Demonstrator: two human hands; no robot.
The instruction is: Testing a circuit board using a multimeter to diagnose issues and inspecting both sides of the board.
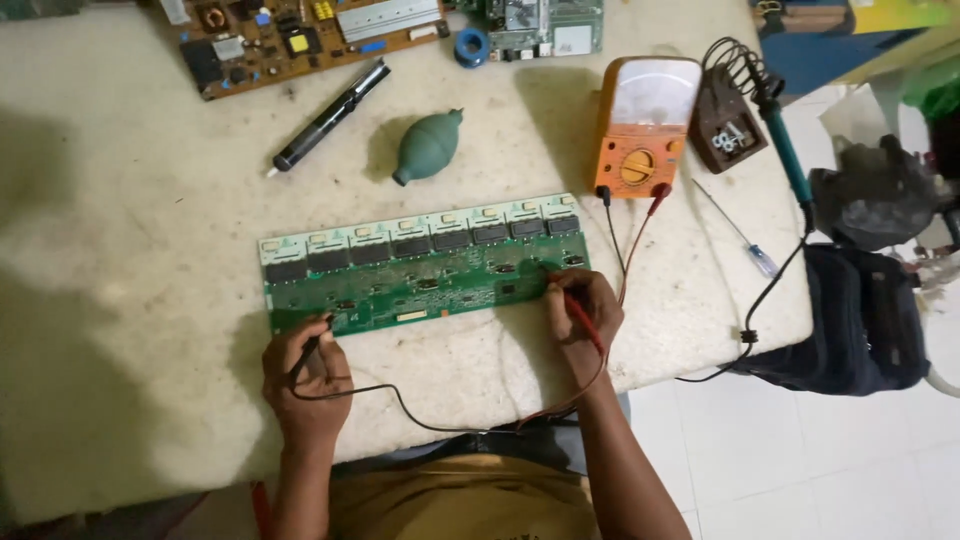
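Left hand: your left hand [305, 375] pinches the black probe [312, 347], tip at the 7 o'clock corner of the green circuit board [425, 265].
Right hand: your right hand [583, 315] is closed around the red probe [582, 318], tip at the board's 4 o'clock edge.
Board position: it lies flat at the centre of the table [120, 230], long side toward you.
Contact: the exact pads under the tips are too small to tell.
Technique: rest your wrists on the table, hold each probe steep, and touch one point only per tip; keep fingers off the metal.
Leads: the black and red wires run to the orange analogue meter [643, 125] at 1 o'clock; keep them slack and clear of the board.
Board texture: glossy green laminate with a row of blocky dark components along the far edge.
Table surface: pale, mottled, rough stone-like top.
Nearby: a soft green rubber blower bulb [427, 147] and a slim black pen-shaped tool [330, 117] at 11 o'clock.
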